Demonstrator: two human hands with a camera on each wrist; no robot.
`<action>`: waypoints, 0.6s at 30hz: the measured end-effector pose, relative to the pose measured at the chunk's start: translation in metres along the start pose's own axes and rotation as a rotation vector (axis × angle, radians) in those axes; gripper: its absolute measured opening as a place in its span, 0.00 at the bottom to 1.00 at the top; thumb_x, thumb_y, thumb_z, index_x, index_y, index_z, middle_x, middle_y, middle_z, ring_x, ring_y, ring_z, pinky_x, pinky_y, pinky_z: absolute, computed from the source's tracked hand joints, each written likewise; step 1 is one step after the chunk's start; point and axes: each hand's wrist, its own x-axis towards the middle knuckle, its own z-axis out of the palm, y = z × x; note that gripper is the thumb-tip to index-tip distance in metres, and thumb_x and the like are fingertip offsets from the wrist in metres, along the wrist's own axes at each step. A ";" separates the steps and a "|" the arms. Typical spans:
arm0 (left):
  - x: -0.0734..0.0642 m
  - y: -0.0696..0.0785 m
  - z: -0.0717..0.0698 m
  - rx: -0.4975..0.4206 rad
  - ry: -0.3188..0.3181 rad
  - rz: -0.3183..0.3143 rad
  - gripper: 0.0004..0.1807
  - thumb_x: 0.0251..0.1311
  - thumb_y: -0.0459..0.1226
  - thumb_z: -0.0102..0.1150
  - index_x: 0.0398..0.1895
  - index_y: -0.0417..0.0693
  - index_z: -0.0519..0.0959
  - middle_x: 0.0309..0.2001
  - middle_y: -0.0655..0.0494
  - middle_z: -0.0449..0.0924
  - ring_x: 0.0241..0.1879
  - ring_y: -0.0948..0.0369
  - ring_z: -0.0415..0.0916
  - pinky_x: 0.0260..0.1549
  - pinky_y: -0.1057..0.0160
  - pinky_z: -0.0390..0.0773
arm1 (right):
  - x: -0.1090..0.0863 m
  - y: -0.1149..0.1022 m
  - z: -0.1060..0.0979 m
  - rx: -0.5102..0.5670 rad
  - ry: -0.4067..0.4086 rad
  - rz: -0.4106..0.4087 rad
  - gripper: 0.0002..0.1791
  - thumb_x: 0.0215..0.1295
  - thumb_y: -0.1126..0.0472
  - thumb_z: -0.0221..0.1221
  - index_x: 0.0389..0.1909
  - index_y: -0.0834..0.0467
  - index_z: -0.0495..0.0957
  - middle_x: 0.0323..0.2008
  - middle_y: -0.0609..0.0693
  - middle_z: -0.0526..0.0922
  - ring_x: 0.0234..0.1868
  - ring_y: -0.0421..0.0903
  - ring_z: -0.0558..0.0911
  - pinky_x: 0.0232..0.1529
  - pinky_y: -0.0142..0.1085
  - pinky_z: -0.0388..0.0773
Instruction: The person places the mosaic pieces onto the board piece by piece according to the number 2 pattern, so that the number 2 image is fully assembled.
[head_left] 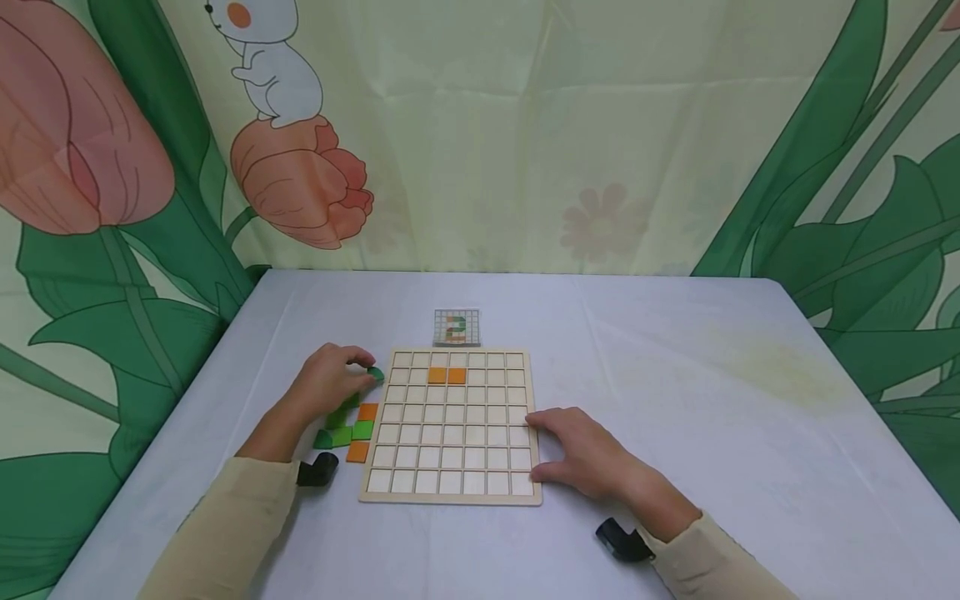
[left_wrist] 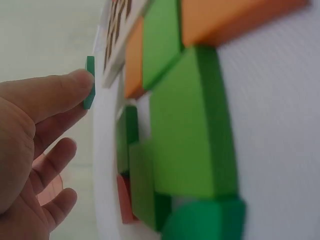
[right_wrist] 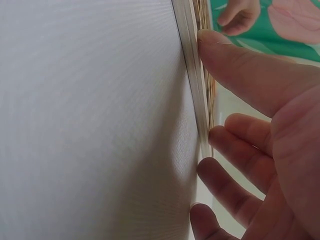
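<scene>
My left hand (head_left: 330, 379) pinches a dark green tile (head_left: 376, 374) between thumb and fingertips, just off the upper left edge of a wooden grid board (head_left: 535, 467). In the left wrist view the same tile (left_wrist: 90, 82) appears edge-on at the thumb tip. Two orange tiles (head_left: 437, 376) lie side by side in the board's second row. Along the board's right edge, my right hand (head_left: 588, 454) rests its thumb and fingertips on the frame, fingers spread. Below my left hand lie several loose tiles, among them a light green tile (left_wrist: 192, 125) and an orange tile (head_left: 357, 452).
A small pattern card (head_left: 456, 327) with a coloured figure on a grid lies just beyond the board's far edge. A white cloth (head_left: 660, 358) covers the table. Behind it hangs a curtain (head_left: 480, 133) printed with flowers. A red piece (left_wrist: 127, 199) shows among the loose tiles.
</scene>
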 end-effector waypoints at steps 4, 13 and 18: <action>0.001 0.005 0.001 -0.004 0.002 0.034 0.15 0.64 0.39 0.66 0.52 0.45 0.84 0.52 0.45 0.79 0.53 0.49 0.69 0.51 0.46 0.74 | 0.000 0.000 0.000 -0.002 0.003 -0.007 0.36 0.54 0.57 0.73 0.63 0.64 0.74 0.60 0.57 0.77 0.62 0.58 0.73 0.62 0.52 0.68; 0.006 0.021 0.004 0.003 -0.017 0.079 0.14 0.62 0.41 0.68 0.49 0.47 0.84 0.52 0.48 0.80 0.55 0.49 0.69 0.54 0.45 0.73 | -0.001 0.001 0.000 0.005 0.001 -0.002 0.36 0.54 0.57 0.73 0.64 0.64 0.74 0.60 0.57 0.77 0.62 0.58 0.72 0.62 0.52 0.68; 0.010 0.031 0.006 0.019 -0.024 0.139 0.13 0.62 0.41 0.69 0.47 0.47 0.84 0.49 0.50 0.81 0.55 0.50 0.70 0.54 0.46 0.73 | -0.001 0.001 0.000 0.001 0.011 -0.017 0.36 0.54 0.57 0.73 0.63 0.64 0.74 0.60 0.57 0.77 0.61 0.57 0.73 0.62 0.52 0.68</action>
